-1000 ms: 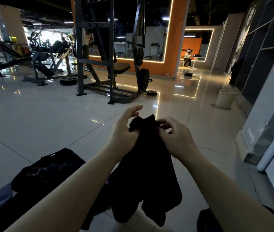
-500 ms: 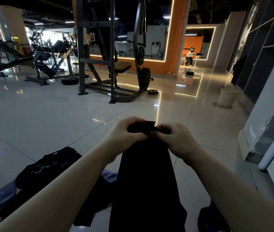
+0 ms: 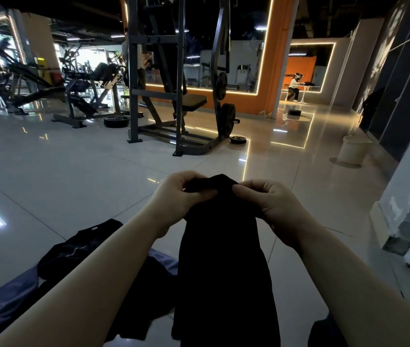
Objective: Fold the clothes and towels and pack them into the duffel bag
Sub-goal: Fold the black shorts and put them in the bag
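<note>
the black garment (image 3: pixel 224 259) hangs straight down, long axis vertical, from its top edge, pinched by curled fingers of the left hand (image 3: pixel 176 196) and right hand (image 3: pixel 271 204) (equally near, side by side) above the floor (image 3: pixel 73 186).

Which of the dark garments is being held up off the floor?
The black garment pinched by both hands; the black shirt to its left lies on the floor.

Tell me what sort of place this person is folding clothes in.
Almost certainly a gym: a dark steel plate-loaded weight machine stands on the glossy tiled floor, a loose black weight plate lies nearby, and more exercise machines fill the far left.
</note>
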Available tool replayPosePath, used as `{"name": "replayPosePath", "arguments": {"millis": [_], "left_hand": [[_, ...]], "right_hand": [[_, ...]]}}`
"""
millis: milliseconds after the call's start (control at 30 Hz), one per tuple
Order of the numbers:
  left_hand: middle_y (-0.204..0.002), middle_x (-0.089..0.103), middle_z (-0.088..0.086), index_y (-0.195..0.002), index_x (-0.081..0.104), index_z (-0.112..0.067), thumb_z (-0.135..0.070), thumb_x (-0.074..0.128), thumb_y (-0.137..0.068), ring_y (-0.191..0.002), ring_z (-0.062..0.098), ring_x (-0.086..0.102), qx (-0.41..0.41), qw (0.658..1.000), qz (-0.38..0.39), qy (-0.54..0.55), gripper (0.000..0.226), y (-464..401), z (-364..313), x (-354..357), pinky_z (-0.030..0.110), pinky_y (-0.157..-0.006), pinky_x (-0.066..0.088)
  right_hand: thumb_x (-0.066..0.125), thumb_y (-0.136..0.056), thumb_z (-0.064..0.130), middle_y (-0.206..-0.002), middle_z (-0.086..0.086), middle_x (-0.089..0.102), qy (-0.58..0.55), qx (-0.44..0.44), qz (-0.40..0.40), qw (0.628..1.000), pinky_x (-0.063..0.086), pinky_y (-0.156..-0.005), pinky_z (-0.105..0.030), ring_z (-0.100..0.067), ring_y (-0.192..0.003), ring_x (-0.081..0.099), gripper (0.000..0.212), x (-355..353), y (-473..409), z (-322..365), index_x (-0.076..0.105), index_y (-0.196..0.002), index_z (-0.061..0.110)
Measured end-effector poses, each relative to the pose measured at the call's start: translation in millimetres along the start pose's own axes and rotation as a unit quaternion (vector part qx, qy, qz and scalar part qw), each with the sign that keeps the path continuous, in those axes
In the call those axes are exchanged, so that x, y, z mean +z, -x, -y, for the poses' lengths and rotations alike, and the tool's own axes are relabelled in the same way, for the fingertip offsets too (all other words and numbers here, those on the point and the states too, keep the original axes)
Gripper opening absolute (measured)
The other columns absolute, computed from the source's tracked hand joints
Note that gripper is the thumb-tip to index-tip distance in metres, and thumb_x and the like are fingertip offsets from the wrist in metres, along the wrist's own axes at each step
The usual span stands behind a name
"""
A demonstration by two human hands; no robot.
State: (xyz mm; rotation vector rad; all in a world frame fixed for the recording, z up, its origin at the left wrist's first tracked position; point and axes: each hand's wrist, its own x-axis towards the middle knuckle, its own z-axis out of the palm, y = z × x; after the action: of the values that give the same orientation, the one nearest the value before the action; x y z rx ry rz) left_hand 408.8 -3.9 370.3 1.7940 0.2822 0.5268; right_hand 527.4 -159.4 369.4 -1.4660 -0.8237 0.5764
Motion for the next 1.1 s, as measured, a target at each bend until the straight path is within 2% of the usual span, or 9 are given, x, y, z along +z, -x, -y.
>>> {"name": "replayPosePath", "arguments": {"millis": [67,133,333,500,633,767,867,1000,1100], "left_hand": [[-0.095,0.068,0.004,-0.097,0.068,-0.02,-0.005,0.065,-0.086,-0.085,0.023,0.068,0.006,1.0,-0.011,-0.007,0.02,1,1,-3,0.039,-0.08,0.056],[-0.101,0.067,0.004,-0.101,0.067,-0.024,0.0,0.063,-0.086,-0.092,0.026,0.067,0.01,1.0,-0.008,0.0,0.029,2,2,-5,0.039,-0.081,0.057],[-0.113,0.061,0.007,-0.121,0.061,-0.026,0.004,0.062,-0.086,-0.093,0.024,0.067,0.021,1.0,-0.013,0.01,0.046,3,6,-9,0.035,-0.078,0.059],[-0.11,0.063,0.004,-0.114,0.064,-0.022,0.003,0.062,-0.086,-0.083,0.014,0.069,0.028,0.999,-0.044,0.012,0.038,2,7,-23,0.023,-0.066,0.058],[-0.108,0.061,-0.004,-0.105,0.063,-0.031,0.002,0.06,-0.088,-0.083,0.014,0.068,0.029,0.995,-0.055,-0.081,0.038,2,11,-32,0.033,-0.07,0.06],[-0.121,0.048,-0.004,-0.128,0.051,-0.032,0.003,0.059,-0.087,-0.095,0.006,0.056,0.055,0.974,0.0,-0.22,0.055,4,11,-31,0.022,-0.072,0.057],[-0.123,0.048,-0.007,-0.132,0.045,-0.035,0.001,0.065,-0.083,-0.1,0.017,0.06,0.012,0.994,0.074,-0.085,0.064,4,6,-30,0.032,-0.077,0.059],[-0.107,0.063,-0.002,-0.116,0.059,-0.028,-0.024,0.072,-0.082,-0.095,0.014,0.065,-0.003,0.999,0.013,-0.048,0.037,0,11,-24,0.026,-0.077,0.055],[-0.096,0.067,0.001,-0.107,0.063,-0.021,-0.025,0.067,-0.085,-0.082,0.012,0.068,-0.041,0.998,0.009,0.041,0.023,-1,10,-22,0.023,-0.069,0.054]], "right_hand": [[0.06,-0.09,0.013,-0.082,-0.004,0.07,0.014,-0.003,-0.007,1.0,0.052,-0.076,-0.028,-0.017,-0.078,0.065,0.011,2,-2,-2,0.069,-0.094,0.009],[0.059,-0.091,0.012,-0.082,-0.003,0.069,0.043,-0.015,-0.03,0.999,0.051,-0.072,-0.026,-0.015,-0.076,0.064,0.011,6,-5,-5,0.069,-0.092,0.013],[0.062,-0.091,0.017,-0.089,0.0,0.067,0.123,-0.034,-0.044,0.991,0.047,-0.064,-0.019,-0.011,-0.079,0.064,0.007,26,-10,-11,0.066,-0.096,0.021],[0.063,-0.089,0.015,-0.083,0.001,0.067,0.091,-0.038,-0.036,0.994,0.047,-0.061,-0.016,-0.007,-0.072,0.063,0.005,34,-12,-8,0.065,-0.088,0.019],[0.062,-0.089,0.014,-0.081,-0.001,0.067,0.063,-0.03,-0.005,0.998,0.049,-0.063,-0.018,-0.008,-0.071,0.063,0.004,33,-12,-5,0.066,-0.088,0.016],[0.061,-0.09,0.014,-0.078,0.003,0.066,0.07,-0.013,0.006,0.997,0.046,-0.057,-0.013,0.0,-0.063,0.063,0.005,35,-13,-6,0.066,-0.089,0.016],[0.06,-0.091,0.017,-0.083,0.001,0.068,0.073,-0.013,-0.006,0.997,0.047,-0.06,-0.016,-0.004,-0.07,0.065,0.007,36,-14,-5,0.066,-0.092,0.015],[0.059,-0.091,0.015,-0.084,-0.001,0.07,0.006,-0.015,-0.011,1.0,0.052,-0.065,-0.019,-0.01,-0.075,0.067,0.009,39,-12,3,0.067,-0.093,0.012],[0.058,-0.089,0.017,-0.09,-0.004,0.071,-0.073,0.0,-0.014,0.997,0.052,-0.064,-0.021,-0.013,-0.078,0.069,0.017,37,-11,8,0.066,-0.102,0.008]]}}
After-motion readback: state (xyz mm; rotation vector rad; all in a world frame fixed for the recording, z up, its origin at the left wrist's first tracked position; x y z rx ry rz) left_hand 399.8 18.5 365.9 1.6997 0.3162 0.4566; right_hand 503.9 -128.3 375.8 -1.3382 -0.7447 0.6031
